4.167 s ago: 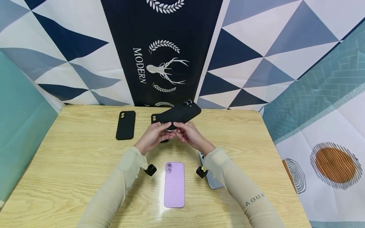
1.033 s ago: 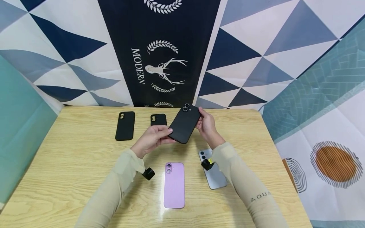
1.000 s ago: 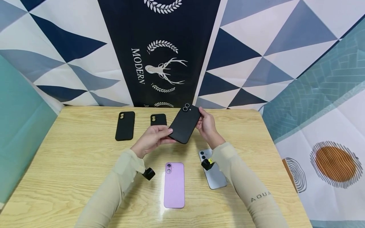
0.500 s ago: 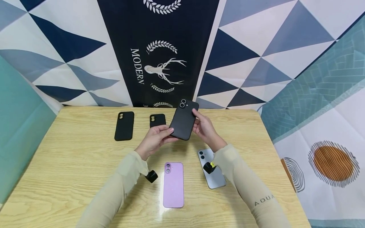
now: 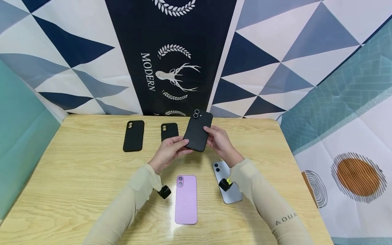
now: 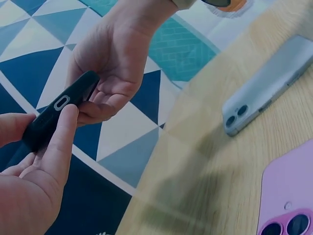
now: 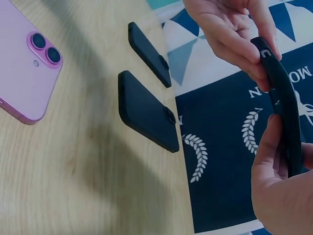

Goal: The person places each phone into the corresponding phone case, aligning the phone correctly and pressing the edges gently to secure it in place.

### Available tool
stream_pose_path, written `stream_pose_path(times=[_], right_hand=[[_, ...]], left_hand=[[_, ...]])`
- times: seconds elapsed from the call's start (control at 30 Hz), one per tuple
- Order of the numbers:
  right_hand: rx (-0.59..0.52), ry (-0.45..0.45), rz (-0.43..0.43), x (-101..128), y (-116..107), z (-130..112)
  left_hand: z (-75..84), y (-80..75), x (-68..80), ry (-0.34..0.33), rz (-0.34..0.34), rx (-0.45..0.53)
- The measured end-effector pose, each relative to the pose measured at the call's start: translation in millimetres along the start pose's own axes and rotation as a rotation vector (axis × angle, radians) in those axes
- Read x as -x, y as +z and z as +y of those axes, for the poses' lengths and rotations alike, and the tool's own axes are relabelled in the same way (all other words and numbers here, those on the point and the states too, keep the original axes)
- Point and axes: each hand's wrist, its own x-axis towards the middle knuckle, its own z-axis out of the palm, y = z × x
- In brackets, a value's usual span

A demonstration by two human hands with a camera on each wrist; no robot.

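A person holds a flat black phone with two round, silver-ringed lenses (image 5: 199,131) up in the air, over the far part of the pale yellow wooden surface (image 5: 76,177). It leans a bit to the right, with its lenses at the far end.

The left hand (image 5: 168,151) pinches the near left corner, thumb on top and fingers under it. The right hand (image 5: 221,141) holds the right edge, with its thumb on the flat back. From the left wrist, the phone shows one thin end with a pale oval ring on it.

To the left, two flat black phone covers lie on the surface. The far left cover (image 5: 133,136) shows all of its back, with holes at the far end. The other cover (image 5: 169,129) sits between it and the held phone, and the left hand hides its near end.

A shiny light purple phone (image 5: 186,204) lies flat, near, between the two arms. A pale silver-blue phone (image 5: 235,195) lies slanted to its right, partly under the right wrist. A small black camera (image 5: 225,184) on that wrist hides a bit of it.

Cream sleeves (image 5: 122,204) cover both arms. On the far side hangs a dark cloth strip (image 5: 180,34) with a white deer head.
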Motion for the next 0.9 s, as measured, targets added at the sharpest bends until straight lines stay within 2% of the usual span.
stream_pose_path(times=[0.27,0.47,0.67,0.9], right_hand=[[0.010,0.004,-0.009,-3,3,6],[0.007,0.024,0.017,-7,2,8],[0.032,0.029,0.052,-13,-4,11],[0.073,0.041,0.086,-19,-14,12]], left_hand=[[-0.5,-4.2,-0.5,-0.026,0.024,-0.019],[-0.7,-8.8,1.7,-0.058,-0.026,-0.042],[-0.9,-21.0,6.3,-0.110,-0.043,-0.074],[2.7,-39.5,10.1,-0.127,0.009,-0.115]])
